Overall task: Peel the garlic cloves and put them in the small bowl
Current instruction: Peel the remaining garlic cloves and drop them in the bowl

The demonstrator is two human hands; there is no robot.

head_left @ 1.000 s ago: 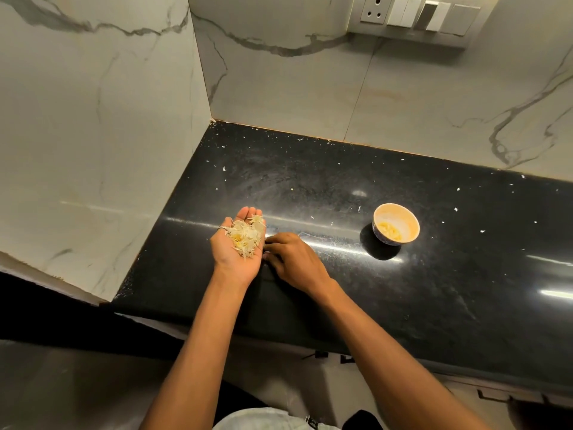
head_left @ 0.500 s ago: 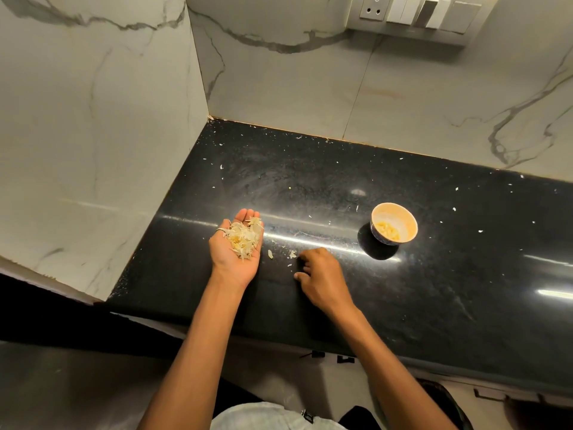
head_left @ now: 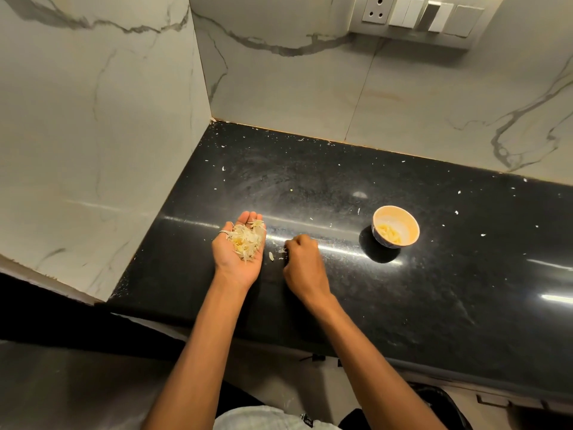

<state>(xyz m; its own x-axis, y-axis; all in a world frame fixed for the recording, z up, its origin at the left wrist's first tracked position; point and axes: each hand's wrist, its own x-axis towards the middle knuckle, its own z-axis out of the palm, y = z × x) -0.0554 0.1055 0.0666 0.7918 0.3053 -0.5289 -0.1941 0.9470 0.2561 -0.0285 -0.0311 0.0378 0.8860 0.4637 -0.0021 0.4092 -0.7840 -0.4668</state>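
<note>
The left hand (head_left: 238,260) lies flat and open, palm up, with a heap of garlic skins (head_left: 246,243) on it. The right hand (head_left: 305,265) rests on the black desk (head_left: 434,293) just beside it with fingers curled under, next to a few loose scraps (head_left: 271,256); I cannot tell if it pinches any. The peeled garlic cloves (head_left: 389,235) sit in the small bowl (head_left: 412,226), off to the right.

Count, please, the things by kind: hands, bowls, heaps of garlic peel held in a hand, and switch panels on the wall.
Hands: 2, the left hand and the right hand
Bowls: 1, the small bowl
Peel heaps: 1, the heap of garlic peel on the left palm
Panels: 1, the switch panel
Total: 5
</note>
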